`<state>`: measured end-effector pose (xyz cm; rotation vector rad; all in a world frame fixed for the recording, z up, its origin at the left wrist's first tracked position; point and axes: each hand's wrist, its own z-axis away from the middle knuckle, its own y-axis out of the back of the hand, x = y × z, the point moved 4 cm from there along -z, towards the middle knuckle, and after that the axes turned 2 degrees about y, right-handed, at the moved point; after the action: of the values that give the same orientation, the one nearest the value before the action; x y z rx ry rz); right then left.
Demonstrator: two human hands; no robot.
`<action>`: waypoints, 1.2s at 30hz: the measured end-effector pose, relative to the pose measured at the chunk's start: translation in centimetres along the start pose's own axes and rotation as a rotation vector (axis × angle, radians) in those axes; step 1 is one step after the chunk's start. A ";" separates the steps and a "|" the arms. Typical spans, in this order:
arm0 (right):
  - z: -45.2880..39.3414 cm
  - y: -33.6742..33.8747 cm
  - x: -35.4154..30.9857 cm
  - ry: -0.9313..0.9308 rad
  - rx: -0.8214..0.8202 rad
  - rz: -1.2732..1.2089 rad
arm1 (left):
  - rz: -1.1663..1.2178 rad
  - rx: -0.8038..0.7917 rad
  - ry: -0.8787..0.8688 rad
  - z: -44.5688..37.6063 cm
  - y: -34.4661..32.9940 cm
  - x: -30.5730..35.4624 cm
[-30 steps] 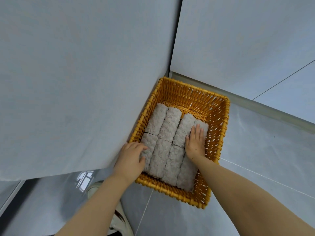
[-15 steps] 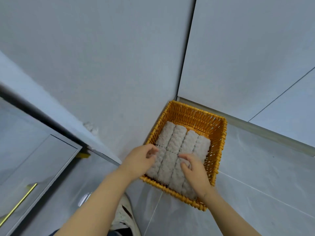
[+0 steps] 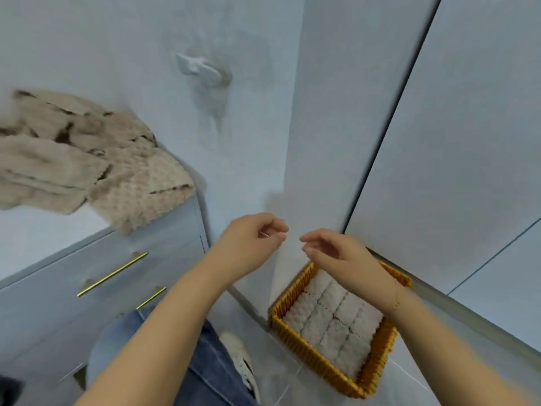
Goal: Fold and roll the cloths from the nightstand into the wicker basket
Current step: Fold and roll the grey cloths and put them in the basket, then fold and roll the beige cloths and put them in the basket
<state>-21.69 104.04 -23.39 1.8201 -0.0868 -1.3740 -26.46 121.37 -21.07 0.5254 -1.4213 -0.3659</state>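
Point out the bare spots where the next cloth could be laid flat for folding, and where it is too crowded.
The front strip of the nightstand top is bare, bordered by the heap of cloths behind and the drawer edge in front. The floor tiles right of the wicker basket are also bare. The basket looks crowded: rolled cloths lie side by side across nearly all of it.

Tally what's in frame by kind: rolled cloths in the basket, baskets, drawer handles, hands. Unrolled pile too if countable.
Rolled cloths in the basket: 8 visible, two rows of four
Wicker basket: 1
Gold drawer handles: 2 clear
Hands: 2, left hand and right hand, both empty
Unrolled cloths on the nightstand: a heap, separate count cannot be told
Total countable: 13
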 end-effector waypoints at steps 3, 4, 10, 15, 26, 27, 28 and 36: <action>-1.6 -1.1 -5.4 0.114 -0.021 0.033 | 0.049 0.088 -0.015 2.1 4.7 0.4; -2.3 -1.5 -7.0 0.153 -0.025 0.054 | 0.069 0.116 -0.016 2.7 6.2 0.3; -8.0 -6.7 -16.0 0.336 -0.133 0.209 | 0.082 0.383 -0.023 6.3 16.6 -4.0; -13.2 -11.7 -20.7 0.409 -0.159 0.308 | 0.047 0.547 0.069 7.4 23.3 -10.9; -25.4 -24.0 -25.2 0.449 -0.195 0.357 | -0.003 0.758 0.333 6.6 29.3 -25.0; -26.8 -25.2 -25.3 0.452 -0.172 0.348 | -0.003 0.771 0.344 6.6 29.7 -25.6; -27.9 -26.0 -25.4 0.446 -0.142 0.343 | -0.007 0.782 0.350 6.6 29.8 -25.9; -33.9 -30.3 -23.8 0.372 0.024 0.184 | 0.002 0.844 0.351 6.4 30.1 -26.6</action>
<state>-15.57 155.01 -22.80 2.0035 -0.0729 -0.8957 -38.13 159.95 -26.28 1.2034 -1.1860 0.3495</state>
